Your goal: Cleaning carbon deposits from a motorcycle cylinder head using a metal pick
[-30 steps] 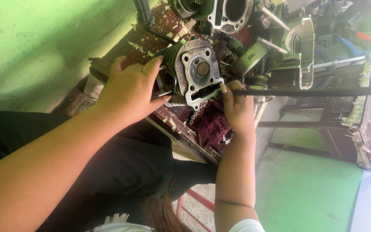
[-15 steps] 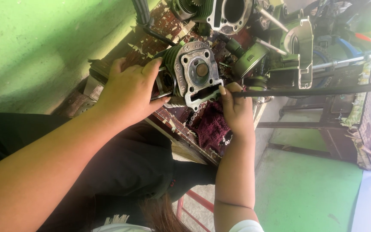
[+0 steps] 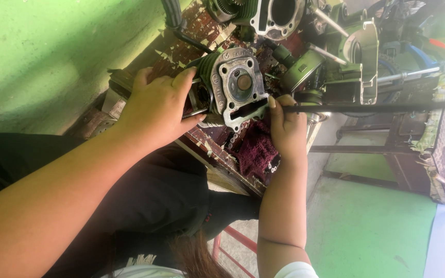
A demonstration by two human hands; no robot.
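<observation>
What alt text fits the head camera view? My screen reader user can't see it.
Two bare hands work on a grey metal engine cylinder head on a cluttered workbench: the left hand grips its finned side, the right hand holds a long dark rod against its edge. A maroon rag lies below.

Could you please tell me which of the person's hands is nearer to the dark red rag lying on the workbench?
The right hand, lying against the dark red rag. The left hand grips the cylinder head, apart from it.
</observation>
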